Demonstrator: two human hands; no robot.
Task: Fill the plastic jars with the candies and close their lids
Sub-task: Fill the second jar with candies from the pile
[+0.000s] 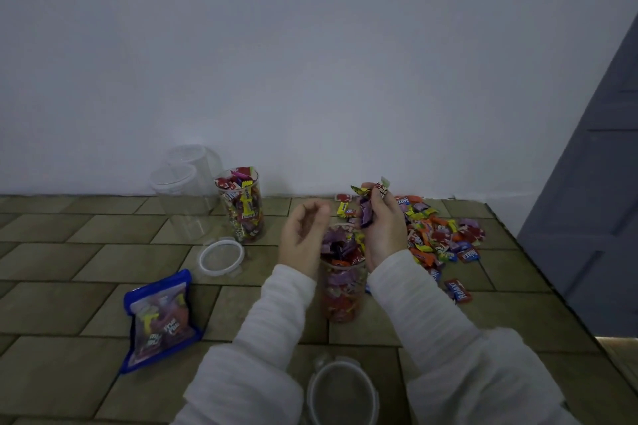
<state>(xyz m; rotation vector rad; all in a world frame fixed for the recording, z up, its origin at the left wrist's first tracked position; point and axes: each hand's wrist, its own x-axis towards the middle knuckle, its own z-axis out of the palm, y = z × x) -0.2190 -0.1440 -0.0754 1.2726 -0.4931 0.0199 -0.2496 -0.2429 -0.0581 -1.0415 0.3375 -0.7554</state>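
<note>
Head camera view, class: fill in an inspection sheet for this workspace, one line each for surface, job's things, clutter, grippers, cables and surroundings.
Surface: tiled floor, brick-pattern tiles.
Job's things: near jar between the hands, heaped with candies, no lid; far filled jar, no lid; two empty jars by the wall; loose lid on the floor; second lid near the bottom edge; candy pile to the right.
Clutter: blue candy bag lying flat.
Grippers: left hand curled, apparently empty; right hand holding several candies above the near jar.
Cables: nothing seen.
Surroundings: plain wall; grey door at right.
</note>
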